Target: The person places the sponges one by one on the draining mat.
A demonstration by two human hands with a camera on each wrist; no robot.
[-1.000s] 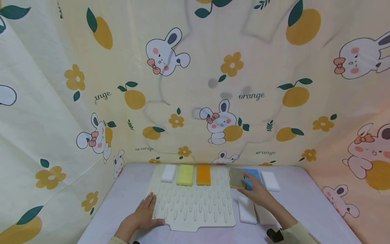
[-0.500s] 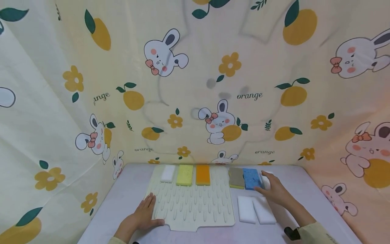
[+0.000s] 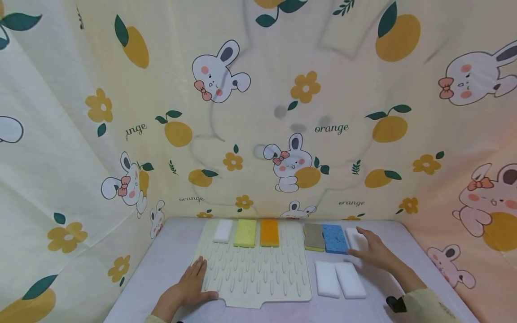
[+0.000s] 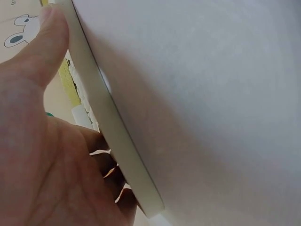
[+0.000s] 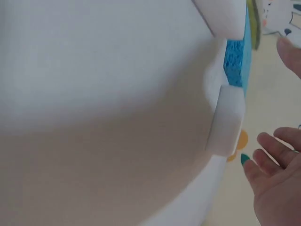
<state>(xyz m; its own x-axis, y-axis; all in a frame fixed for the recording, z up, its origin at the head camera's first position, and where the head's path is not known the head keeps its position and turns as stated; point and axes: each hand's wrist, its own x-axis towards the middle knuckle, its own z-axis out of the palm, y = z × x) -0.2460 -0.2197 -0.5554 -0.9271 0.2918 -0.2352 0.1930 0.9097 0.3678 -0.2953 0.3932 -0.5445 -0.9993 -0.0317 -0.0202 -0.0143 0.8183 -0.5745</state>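
My left hand (image 3: 190,282) rests with straight fingers on the left edge of a cream ridged drying mat (image 3: 258,282). The left wrist view shows its thumb and fingers along the mat's edge (image 4: 117,127). My right hand (image 3: 375,253) hovers by the far-right white sponge (image 3: 355,239), its fingers loosely spread and partly covering that sponge in the head view. In the right wrist view the hand (image 5: 277,174) is apart from the white sponge (image 5: 228,120). Left of that sponge lie a blue sponge (image 3: 335,238) and a grey-topped yellow sponge (image 3: 313,236).
Along the mat's back stand a white sponge (image 3: 223,231), a yellow sponge (image 3: 245,233) and an orange sponge (image 3: 269,232). Two more white sponges (image 3: 327,279) lie side by side at the mat's right. A patterned curtain (image 3: 258,112) closes off the table's back.
My right hand has left the grey-topped and blue sponges and moved right to the far-right white sponge. The left hand has stayed on the mat.
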